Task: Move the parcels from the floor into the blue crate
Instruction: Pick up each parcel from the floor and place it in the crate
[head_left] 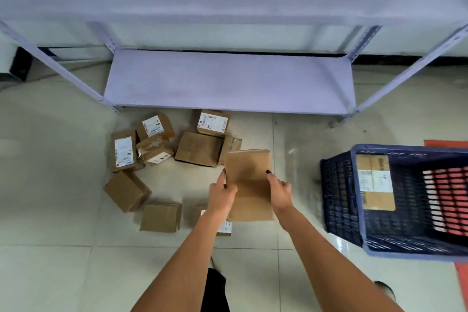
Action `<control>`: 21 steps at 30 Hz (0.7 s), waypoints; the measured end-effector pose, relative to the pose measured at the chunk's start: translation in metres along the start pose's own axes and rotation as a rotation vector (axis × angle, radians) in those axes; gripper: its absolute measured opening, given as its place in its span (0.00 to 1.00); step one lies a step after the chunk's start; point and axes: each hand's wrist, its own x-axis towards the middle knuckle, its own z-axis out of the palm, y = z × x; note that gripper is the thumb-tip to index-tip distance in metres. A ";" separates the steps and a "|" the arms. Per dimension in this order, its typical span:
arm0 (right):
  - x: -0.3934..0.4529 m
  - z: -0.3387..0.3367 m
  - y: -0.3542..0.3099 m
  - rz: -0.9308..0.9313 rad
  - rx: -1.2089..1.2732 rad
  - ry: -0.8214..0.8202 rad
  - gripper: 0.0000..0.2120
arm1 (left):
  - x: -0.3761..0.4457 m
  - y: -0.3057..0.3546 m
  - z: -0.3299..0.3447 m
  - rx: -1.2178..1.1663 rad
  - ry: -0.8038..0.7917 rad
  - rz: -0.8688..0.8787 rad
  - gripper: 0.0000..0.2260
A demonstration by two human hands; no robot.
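Note:
I hold a plain brown cardboard parcel between both hands, above the floor at the centre of the head view. My left hand grips its left edge and my right hand grips its right edge. Several more cardboard parcels lie scattered on the tiled floor to the left, some with white labels. Another labelled parcel is partly hidden under my left forearm. The blue crate stands on the floor to the right, with one labelled parcel inside it.
A pale metal shelf rack stands behind the parcels, its bottom shelf bare and its legs splayed left and right. A red mat lies under and beside the crate. My feet show at the bottom.

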 end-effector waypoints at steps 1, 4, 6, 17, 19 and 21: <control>-0.004 -0.028 0.000 -0.003 -0.004 -0.003 0.29 | -0.012 0.010 0.023 -0.009 0.002 -0.003 0.24; -0.014 -0.117 0.002 -0.038 -0.006 -0.002 0.29 | -0.054 0.040 0.097 -0.109 0.018 0.015 0.20; -0.023 -0.179 0.008 -0.050 0.035 0.001 0.28 | -0.084 0.059 0.150 -0.164 0.016 0.004 0.18; -0.024 -0.419 0.031 0.020 0.098 -0.054 0.41 | -0.180 0.123 0.356 -0.490 0.038 -0.180 0.18; -0.020 -0.438 0.030 0.042 0.010 -0.058 0.45 | -0.177 0.132 0.372 -0.528 0.045 -0.217 0.22; -0.014 -0.455 0.030 0.041 -0.087 -0.074 0.39 | -0.166 0.138 0.387 -0.503 0.060 -0.226 0.24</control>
